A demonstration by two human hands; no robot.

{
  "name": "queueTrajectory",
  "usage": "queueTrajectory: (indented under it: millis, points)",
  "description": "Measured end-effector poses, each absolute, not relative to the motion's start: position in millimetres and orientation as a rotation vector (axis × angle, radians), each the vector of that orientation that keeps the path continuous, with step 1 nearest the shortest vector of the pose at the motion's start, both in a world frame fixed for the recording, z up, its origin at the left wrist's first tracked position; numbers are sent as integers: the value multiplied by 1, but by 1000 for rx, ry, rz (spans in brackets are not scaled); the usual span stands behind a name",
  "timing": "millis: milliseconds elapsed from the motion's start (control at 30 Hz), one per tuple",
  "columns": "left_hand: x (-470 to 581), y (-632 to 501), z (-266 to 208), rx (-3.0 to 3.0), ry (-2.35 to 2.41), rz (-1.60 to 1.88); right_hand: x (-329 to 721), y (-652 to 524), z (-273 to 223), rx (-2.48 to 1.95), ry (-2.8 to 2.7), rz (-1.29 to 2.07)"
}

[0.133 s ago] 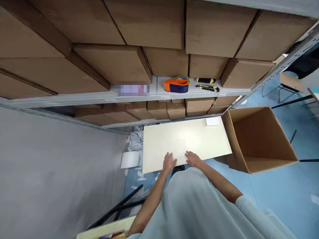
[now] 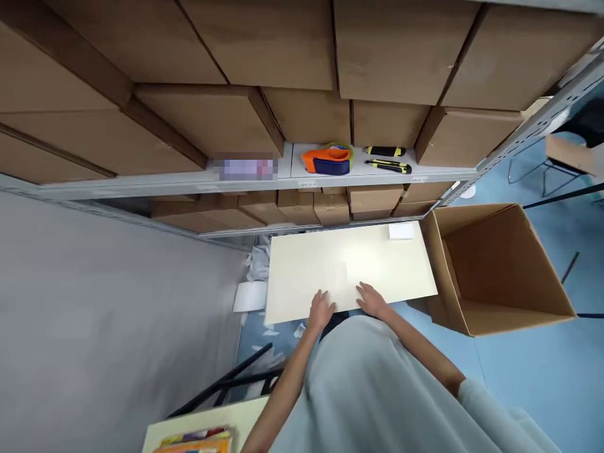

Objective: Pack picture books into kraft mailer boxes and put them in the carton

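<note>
Just in front of my body stands a cream-topped table (image 2: 302, 264). A thin pale sheet (image 2: 337, 277), hard to tell from the tabletop, lies near its front edge. My left hand (image 2: 322, 310) rests with fingers apart at the sheet's near left corner. To the right, my right hand (image 2: 371, 300) lies flat on the tabletop, fingers stretched towards the sheet. Neither hand grips anything that I can see. At the table's far right corner sits a small white stack or box (image 2: 401, 232).
A large open cardboard box (image 2: 500, 270) stands right of the table. Beyond is a metal shelf (image 2: 283, 182) with cardboard boxes, two utility knives (image 2: 387, 166) and an orange and blue item (image 2: 326, 160). Crumpled paper (image 2: 258, 263) is at left. A second table (image 2: 245, 412) stands lower left.
The view has shifted slightly. My right hand has moved a little to the right, away from my left hand, which stays about where it was.
</note>
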State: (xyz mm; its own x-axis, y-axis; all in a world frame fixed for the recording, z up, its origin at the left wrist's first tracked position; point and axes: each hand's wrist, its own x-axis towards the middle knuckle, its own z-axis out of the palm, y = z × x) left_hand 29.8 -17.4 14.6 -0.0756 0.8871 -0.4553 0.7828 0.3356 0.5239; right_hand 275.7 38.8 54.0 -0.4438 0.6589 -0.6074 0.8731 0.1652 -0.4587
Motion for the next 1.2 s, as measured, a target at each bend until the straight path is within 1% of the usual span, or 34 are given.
queueTrajectory:
  millis: [200, 367, 567, 767, 1100, 1200]
  points:
    - [99, -34, 55, 1409, 1925, 294, 371, 33, 48, 1721, 2183, -1265]
    - [132, -29, 93, 1458, 1895, 396, 403, 35, 57, 1733, 2220, -1375]
    - [142, -7, 127, 1541, 1791, 408, 396, 51, 106, 1797, 2400, -1441]
    - [124, 20, 151, 1656, 1770, 552, 383, 62, 156, 2075, 2515, -1499]
    - [81, 7, 169, 1720, 1838, 727, 344, 51, 177, 2173, 2605, -1440]
    - [72, 11, 184, 1729, 1854, 757, 334, 56, 194, 2213, 2607, -1425]
